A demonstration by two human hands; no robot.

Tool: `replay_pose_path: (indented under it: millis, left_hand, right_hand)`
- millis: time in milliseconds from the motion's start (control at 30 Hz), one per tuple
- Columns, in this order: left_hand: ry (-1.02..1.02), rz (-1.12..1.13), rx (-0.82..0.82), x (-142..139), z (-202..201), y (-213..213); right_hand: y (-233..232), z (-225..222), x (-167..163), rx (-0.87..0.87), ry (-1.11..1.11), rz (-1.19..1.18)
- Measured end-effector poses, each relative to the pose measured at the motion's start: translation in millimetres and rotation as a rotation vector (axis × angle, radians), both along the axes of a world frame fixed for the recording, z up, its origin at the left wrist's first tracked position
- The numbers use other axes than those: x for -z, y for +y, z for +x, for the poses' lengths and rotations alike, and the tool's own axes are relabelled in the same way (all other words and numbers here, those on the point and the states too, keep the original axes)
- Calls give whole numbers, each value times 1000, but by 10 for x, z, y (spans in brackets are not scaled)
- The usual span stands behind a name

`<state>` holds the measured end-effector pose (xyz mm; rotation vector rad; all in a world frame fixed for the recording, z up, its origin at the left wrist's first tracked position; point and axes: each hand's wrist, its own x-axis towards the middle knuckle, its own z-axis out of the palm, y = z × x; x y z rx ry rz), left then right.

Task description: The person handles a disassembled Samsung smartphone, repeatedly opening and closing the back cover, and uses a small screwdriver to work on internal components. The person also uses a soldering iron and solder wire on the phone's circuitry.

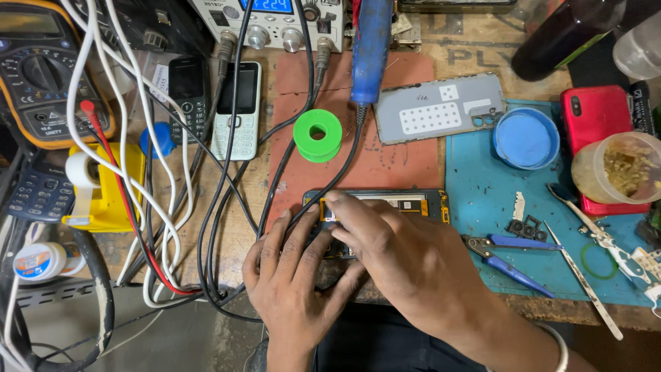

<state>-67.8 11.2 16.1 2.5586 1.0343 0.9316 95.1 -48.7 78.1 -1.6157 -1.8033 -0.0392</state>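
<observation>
Over at the far left of the bench a yellow multimeter sits with its red lead trailing down among white and black cables, close enough to be probed with but out of the way. A tape dispenser rests on a yellow block beside it. Two keypad phones lie side by side behind the cables, parked away from the work. A green spool stands on the red mat, with a blue tool just behind it.

At the front edge of that mat lies the opened phone, back off, its insides facing up. The left hand lies flat on its lower left part, fingers spread, pinning it to the bench rather than gripping; its grip is released. The right hand reaches across, fingertips pressing on the board near the top left corner, nothing clasped that I can see.

The grey back cover lies apart behind. On the blue mat to the right, blue-handled cutters and tweezers lie within reach, beside a blue lid and a red phone.
</observation>
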Motion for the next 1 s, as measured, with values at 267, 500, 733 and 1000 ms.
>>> replay_pose_path:
  millis: [267,500,733,1000]
  left_hand:
    - [3,8,17,16,-17,6]
    - [4,5,7,1,-10,6]
    - [-13,10,9,3,3,-2]
    - [2,-4,-19,51,5,-22]
  right_hand:
    - [-79,-25,82,35,34,-11]
    - [-139,-8,134,-133,154,-98]
    - [-199,-59,161,18,258,18]
    - [-810,533,296,646,925,461]
